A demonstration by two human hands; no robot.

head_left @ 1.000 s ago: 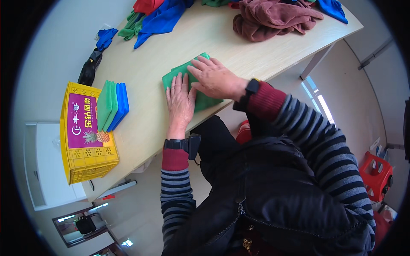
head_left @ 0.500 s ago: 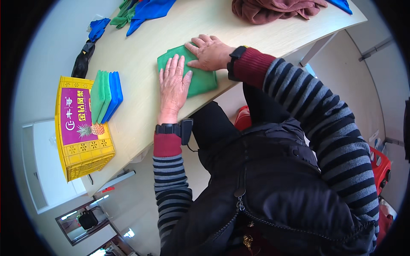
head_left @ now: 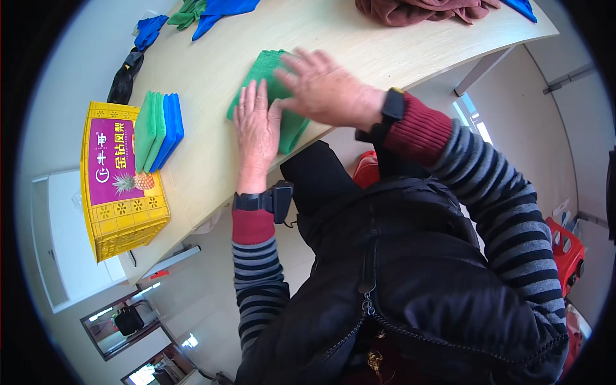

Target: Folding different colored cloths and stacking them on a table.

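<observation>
A folded green cloth lies near the table's front edge, its middle partly covered by my hands. My left hand rests flat on the cloth's left part with its fingers stretched out. Over the cloth's right side is my right hand, its fingers spread and smeared by motion. Whether that hand touches the cloth I cannot tell. Nothing shows gripped in either hand.
Folded green cloths and blue cloths stand against a yellow crate on the left of the table. At the back are a brown cloth heap, loose blue cloth and green cloth.
My right hand has shifted toward the right and blurs, where it was pressed flat on the cloth. The green cloth now looks narrower and turned slightly. My left hand stays on it.
</observation>
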